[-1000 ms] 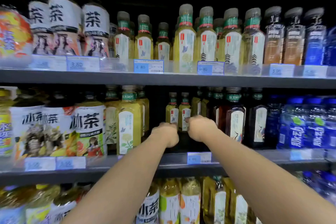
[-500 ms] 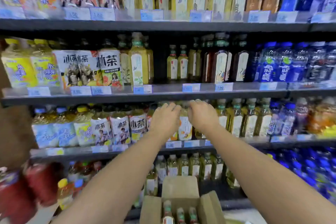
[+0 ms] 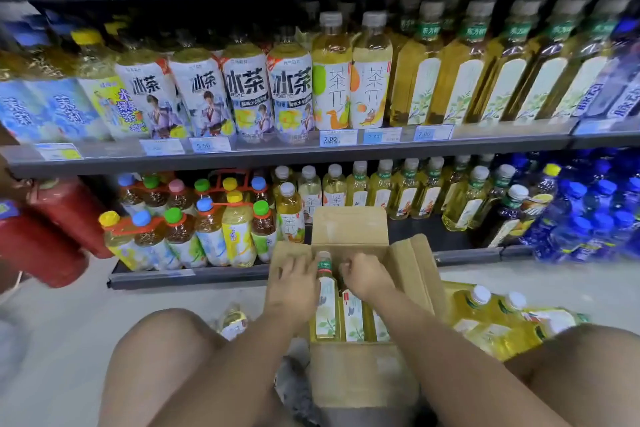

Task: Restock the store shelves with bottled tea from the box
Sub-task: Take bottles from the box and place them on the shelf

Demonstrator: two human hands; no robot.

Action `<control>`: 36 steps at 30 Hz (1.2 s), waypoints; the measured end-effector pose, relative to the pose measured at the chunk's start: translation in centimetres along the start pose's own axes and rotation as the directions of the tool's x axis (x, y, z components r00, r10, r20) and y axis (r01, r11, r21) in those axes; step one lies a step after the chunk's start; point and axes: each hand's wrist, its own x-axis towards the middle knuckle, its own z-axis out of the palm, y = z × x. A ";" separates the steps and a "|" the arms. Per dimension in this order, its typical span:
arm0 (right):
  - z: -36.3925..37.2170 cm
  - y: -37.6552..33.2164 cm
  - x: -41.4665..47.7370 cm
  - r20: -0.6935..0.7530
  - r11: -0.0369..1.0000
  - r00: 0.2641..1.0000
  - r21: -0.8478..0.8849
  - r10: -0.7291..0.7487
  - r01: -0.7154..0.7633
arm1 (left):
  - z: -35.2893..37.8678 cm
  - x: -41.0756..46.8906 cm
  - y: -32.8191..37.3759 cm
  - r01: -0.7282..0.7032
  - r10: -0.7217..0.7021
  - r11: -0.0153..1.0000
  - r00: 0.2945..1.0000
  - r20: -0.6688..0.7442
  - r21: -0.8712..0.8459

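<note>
Bottled tea (image 3: 325, 302), in squarish clear plastic bottles of pale yellow liquid with white leaf-printed labels and green neck bands, stands upright in an open brown cardboard box (image 3: 360, 378) on the floor (image 3: 69, 340), just in front of the bottom shelf (image 3: 464, 256). Both hands are down in the box, close together: the left hand (image 3: 292, 284) lies against one bottle's neck and the right hand (image 3: 367, 279) bends its fingers over tops hidden beneath it, but whether either grips a bottle cannot be told. A glossy shrink-wrapped pack (image 3: 502, 319) of yellow bottles lies right of the box and a loose bottle (image 3: 233, 321) left of it, with bare knees (image 3: 162, 340) on either side.
</note>
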 end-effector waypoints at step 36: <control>-5.3 -2.0 0.6 0.119 0.476 0.992 0.876 -0.047 -0.082 | -4.1 -0.8 2.1 0.186 -0.290 0.779 0.954 -0.082 -0.599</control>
